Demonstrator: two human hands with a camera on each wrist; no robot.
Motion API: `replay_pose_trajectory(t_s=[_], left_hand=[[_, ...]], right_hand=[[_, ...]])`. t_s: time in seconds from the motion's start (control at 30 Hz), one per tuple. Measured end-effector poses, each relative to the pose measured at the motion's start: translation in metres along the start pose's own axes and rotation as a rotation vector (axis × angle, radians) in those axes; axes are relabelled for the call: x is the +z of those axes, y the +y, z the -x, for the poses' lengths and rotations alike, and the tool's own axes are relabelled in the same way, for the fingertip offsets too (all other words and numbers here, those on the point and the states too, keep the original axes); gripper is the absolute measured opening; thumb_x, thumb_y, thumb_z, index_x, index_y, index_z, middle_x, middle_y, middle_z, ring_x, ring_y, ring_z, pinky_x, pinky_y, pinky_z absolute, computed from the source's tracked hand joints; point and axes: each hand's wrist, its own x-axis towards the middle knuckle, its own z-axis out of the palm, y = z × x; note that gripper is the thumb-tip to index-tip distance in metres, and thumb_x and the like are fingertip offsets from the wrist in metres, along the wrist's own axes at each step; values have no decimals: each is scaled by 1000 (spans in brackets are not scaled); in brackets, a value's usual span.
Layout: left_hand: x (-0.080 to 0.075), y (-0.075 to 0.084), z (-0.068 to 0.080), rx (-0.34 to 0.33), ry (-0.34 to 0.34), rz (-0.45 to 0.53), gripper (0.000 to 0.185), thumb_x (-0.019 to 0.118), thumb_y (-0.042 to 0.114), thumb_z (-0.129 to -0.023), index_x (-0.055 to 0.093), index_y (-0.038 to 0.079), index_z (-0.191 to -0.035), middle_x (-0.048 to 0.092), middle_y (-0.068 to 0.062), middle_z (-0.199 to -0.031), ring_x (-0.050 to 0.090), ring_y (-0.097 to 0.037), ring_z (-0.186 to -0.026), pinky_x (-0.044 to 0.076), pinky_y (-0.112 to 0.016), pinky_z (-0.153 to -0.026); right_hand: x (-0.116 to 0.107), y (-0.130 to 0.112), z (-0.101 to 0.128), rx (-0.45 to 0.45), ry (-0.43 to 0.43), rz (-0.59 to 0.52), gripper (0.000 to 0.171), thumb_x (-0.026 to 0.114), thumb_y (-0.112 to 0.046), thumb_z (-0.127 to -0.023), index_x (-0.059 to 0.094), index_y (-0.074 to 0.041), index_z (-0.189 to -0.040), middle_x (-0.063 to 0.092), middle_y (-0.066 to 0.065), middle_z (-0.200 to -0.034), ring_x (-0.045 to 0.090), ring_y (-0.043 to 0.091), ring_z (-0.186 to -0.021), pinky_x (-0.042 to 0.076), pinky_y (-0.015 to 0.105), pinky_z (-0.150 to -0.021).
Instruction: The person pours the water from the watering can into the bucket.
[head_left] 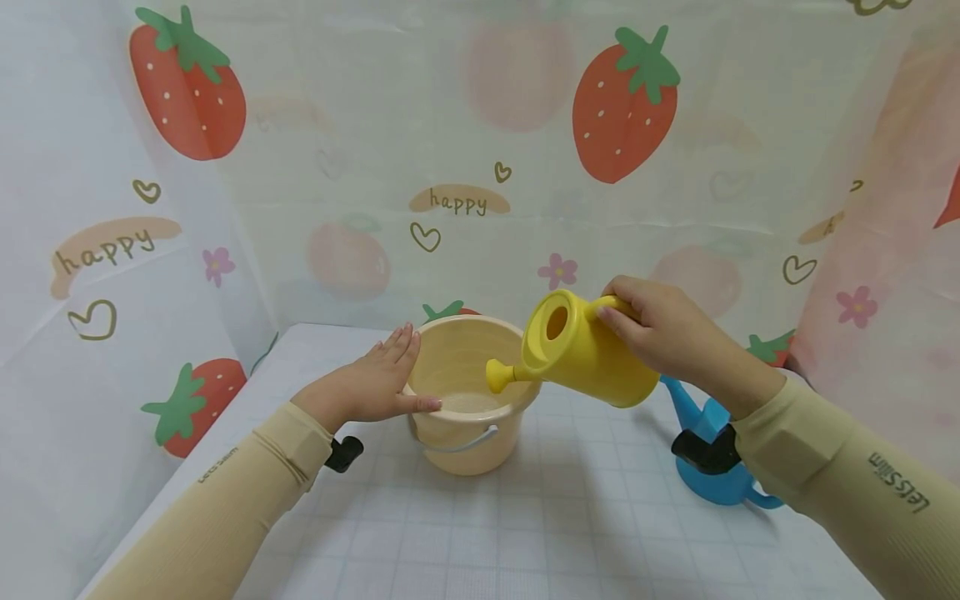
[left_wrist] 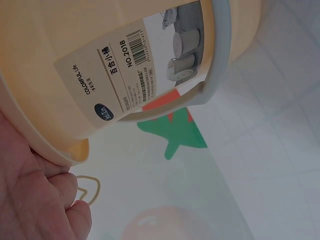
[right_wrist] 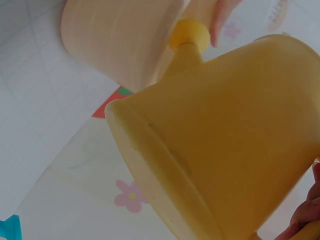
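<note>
A yellow watering can [head_left: 600, 358] hangs tilted in the air, its handle gripped by my right hand [head_left: 660, 325]. Its spout points left, and the round rose at the tip overlaps the inside of a cream bucket [head_left: 468, 446] in the head view. My left hand [head_left: 375, 379] rests with extended fingers and thumb against the bucket's left rim. The bucket stands upright on the table, its grey bail handle [left_wrist: 220, 50] hanging down the side. A printed label [left_wrist: 120, 70] shows on its wall in the left wrist view. No water is visible at the rose.
A blue watering can [head_left: 712, 483] stands at the right, partly hidden behind my right wrist and its black camera [head_left: 705, 452]. The table [head_left: 450, 550] has a pale checked cover. Behind it hangs a strawberry-print curtain [head_left: 360, 150], which also closes off both sides.
</note>
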Motion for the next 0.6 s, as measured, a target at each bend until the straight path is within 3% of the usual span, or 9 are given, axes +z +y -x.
replay_pose_trajectory(t_s=[0.6], left_hand=[[-2,3,2,6,3,2,113,34,79,-76,1,-6,-144,-7,-21,-150,-3,-32,-139,10,-47,-111]], right_hand=[[-2,-1,0,-7,-6,-7,22,52,-29,-94,58,-8,-99,58,5,-83,52,22,-76,48,33,-67]])
